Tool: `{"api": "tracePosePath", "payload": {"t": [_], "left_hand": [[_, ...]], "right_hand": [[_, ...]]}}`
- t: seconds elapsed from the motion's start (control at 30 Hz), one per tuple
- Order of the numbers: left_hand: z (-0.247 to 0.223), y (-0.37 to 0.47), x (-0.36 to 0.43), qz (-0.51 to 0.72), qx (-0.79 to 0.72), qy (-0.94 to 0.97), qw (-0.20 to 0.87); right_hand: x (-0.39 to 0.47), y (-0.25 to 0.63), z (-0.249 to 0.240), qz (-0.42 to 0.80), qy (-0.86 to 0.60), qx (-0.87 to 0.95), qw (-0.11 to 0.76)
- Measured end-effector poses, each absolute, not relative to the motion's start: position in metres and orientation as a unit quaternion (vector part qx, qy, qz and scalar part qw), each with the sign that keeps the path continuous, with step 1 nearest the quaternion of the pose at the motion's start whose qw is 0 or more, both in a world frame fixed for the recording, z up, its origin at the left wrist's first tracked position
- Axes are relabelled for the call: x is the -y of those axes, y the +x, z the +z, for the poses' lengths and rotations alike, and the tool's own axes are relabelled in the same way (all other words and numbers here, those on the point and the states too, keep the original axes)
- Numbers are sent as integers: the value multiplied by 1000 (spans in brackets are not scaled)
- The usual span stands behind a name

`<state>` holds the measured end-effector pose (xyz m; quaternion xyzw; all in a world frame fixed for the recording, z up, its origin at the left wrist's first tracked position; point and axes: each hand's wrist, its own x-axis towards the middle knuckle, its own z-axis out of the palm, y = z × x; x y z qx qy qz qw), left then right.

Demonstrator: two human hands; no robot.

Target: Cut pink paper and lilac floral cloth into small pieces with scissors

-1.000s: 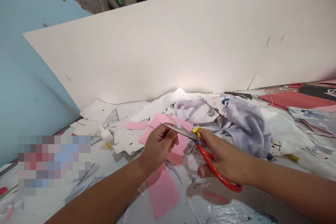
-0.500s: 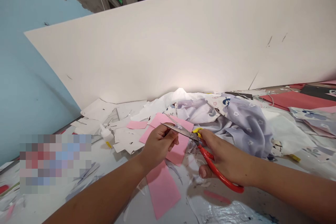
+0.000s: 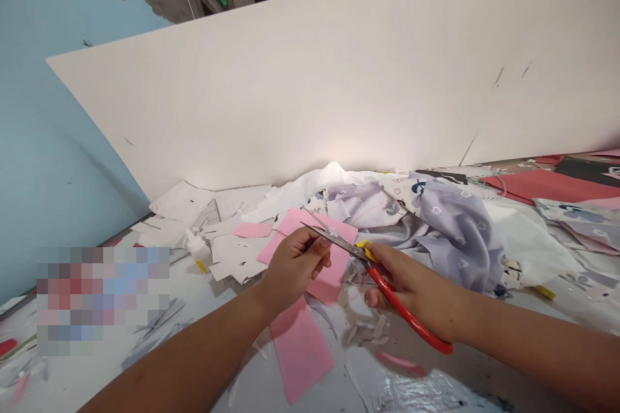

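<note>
My right hand (image 3: 411, 297) grips scissors (image 3: 387, 287) with long red handles and metal blades. A bit of yellow shows by the pivot, next to my index finger. The blades point up and left, across the fingertips of my left hand (image 3: 300, 261). My left hand is closed in a pinch; what lies between its fingers is mostly hidden and too small to name. Beneath and behind it are pink sheets (image 3: 334, 277), and another pink piece (image 3: 300, 352) is nearer me.
Crumpled lilac and white floral fabric (image 3: 450, 232) is heaped behind my hands. White paper scraps (image 3: 237, 258) and a small white bottle (image 3: 196, 246) are at left. Red sheets (image 3: 547, 187) lie at far right. A white board (image 3: 310, 90) stands across the back.
My right thumb has moved up towards the other fingers, and the blade tip has shifted slightly up and right. My left hand stays nearly still.
</note>
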<state>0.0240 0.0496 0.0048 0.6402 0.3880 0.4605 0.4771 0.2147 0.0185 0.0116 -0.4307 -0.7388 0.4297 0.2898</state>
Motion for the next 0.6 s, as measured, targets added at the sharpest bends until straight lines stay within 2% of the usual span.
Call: {"api": "tracePosePath", "payload": {"t": [0.6], "left_hand": [[7, 23, -49, 465, -376, 621, 507]], "right_hand": [[-25, 219, 0, 471, -413, 722, 295]]}}
